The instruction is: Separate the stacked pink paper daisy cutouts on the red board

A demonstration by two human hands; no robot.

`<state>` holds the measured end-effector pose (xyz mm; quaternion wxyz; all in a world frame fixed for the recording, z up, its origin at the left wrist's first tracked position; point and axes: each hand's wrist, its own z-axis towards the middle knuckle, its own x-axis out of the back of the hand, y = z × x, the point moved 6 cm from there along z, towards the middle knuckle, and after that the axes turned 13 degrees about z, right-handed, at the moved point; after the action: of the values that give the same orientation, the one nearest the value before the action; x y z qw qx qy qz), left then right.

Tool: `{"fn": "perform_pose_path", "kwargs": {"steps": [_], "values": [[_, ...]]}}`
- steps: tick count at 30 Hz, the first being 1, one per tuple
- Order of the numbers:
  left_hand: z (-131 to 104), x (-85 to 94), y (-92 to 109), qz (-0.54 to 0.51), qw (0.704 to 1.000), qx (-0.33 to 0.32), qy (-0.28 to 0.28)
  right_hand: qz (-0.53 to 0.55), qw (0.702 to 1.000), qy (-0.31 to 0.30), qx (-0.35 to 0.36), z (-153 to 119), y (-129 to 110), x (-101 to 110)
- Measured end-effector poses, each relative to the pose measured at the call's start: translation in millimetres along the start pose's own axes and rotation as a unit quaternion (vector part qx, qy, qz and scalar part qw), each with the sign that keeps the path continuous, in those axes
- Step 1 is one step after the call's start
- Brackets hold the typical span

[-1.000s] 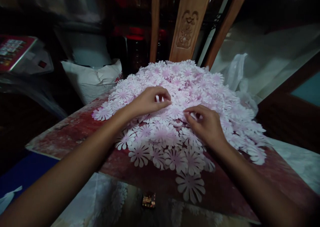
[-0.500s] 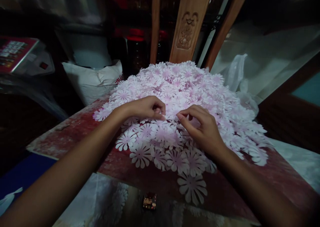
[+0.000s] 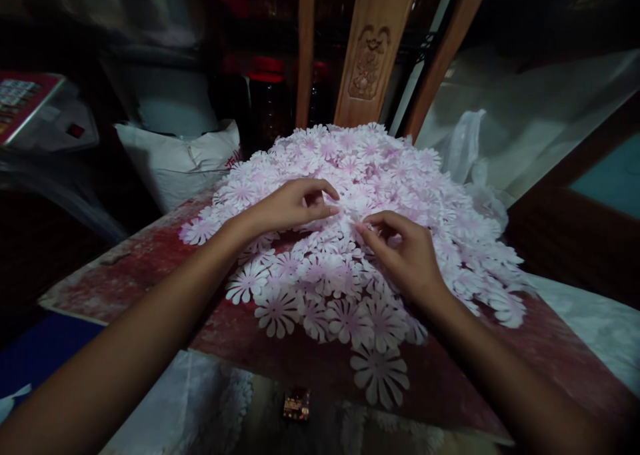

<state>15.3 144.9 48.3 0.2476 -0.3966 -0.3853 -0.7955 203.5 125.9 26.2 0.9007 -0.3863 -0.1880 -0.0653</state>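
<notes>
A large heap of white artificial flower pieces (image 3: pixel 320 149) with pale purple centres covers much of the red tabletop. Over the middle of the heap is my left hand (image 3: pixel 295 205), its thumb and forefinger slightly apart at the flowers; I see nothing clearly held between them. Just to its right, my right hand (image 3: pixel 407 251) pinches the edge of a white flower piece (image 3: pixel 350 223) between thumb and fingertips. Where that piece ends among the others is hard to make out. One loose flower piece (image 3: pixel 381 376) lies by itself near the front edge.
The worn red table (image 3: pixel 120 265) carries the heap. Behind it stands a carved wooden chair back (image 3: pixel 373 61). A white sack (image 3: pixel 175 158) and a red-topped device (image 3: pixel 35 108) are at left. A clear plastic bag (image 3: pixel 467 145) sits at right.
My left hand has moved up a little, and its thumb and forefinger have parted. The right hand stays pinched in nearly the same place. The whole view has shifted slightly.
</notes>
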Motion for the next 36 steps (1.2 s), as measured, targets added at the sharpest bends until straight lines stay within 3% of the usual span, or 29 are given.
{"fn": "perform_pose_path", "kwargs": {"steps": [2, 4, 7, 9, 14, 22, 36], "values": [[-1, 4.2, -9, 0.081, 0.996, 0.002, 0.033, 0.002, 0.999, 0.044, 0.007, 1, 0, 8], [-1, 1.5, -14, 0.122, 0.992, -0.009, 0.012, -0.002, 0.996, 0.083, 0.016, 2, 0, 16], [-2, -3.6, -16, 0.111, 0.993, -0.026, -0.026, -0.02, 0.993, 0.115, 0.025, 2, -1, 23], [-1, -1.7, -12, 0.079, 0.996, -0.025, -0.011, -0.03, 0.993, 0.114, 0.025, 3, -2, 23], [3, 0.6, -1, -0.022, 0.999, -0.013, 0.035, -0.024, 0.997, 0.072, 0.024, 1, -6, 13], [3, -23.2, 5, -0.119, 0.991, -0.018, -0.051, -0.009, 0.999, -0.037, 0.005, -1, 0, -6], [2, -24.9, 8, -0.135, 0.988, 0.012, -0.075, 0.0, 0.997, -0.067, 0.038, 0, -1, -8]]}}
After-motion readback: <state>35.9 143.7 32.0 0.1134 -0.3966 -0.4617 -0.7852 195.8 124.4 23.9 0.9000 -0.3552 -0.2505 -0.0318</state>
